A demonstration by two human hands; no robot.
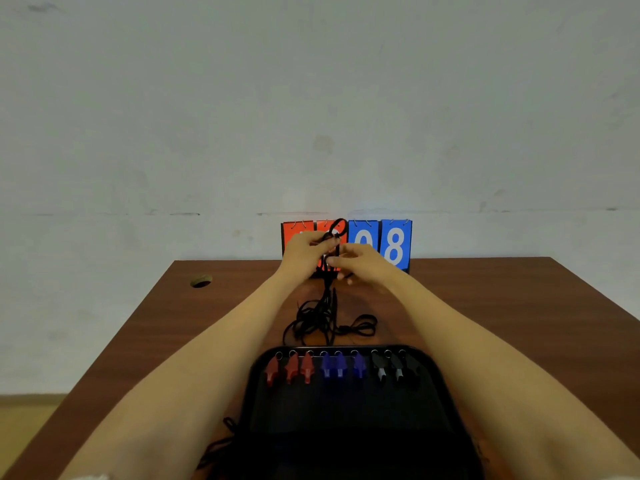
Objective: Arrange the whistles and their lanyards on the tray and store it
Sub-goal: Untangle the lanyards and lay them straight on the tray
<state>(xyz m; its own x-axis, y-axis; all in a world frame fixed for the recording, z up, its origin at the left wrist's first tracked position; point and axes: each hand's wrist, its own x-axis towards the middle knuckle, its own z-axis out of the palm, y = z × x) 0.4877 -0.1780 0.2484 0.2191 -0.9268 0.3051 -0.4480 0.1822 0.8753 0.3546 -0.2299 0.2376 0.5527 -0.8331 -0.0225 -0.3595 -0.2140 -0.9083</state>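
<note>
Brown table [485,306], frame centre: left hand [304,249] and right hand [363,261] pinching one black cord [337,233], remaining tangle [322,320] hanging straight below toward tray [256,403].

Red scoreboard digits [313,233] behind hands; tray's [346,410] near edge cropped.

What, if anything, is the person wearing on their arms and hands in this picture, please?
Nothing visible: the left hand and right hand are bare, with no gloves, and no rings or watch can be made out. Both forearms are uncovered from the wrists down to the bottom of the frame. A pale strip at the lower left edge might be a sleeve, but it is too blurred to tell.
</note>
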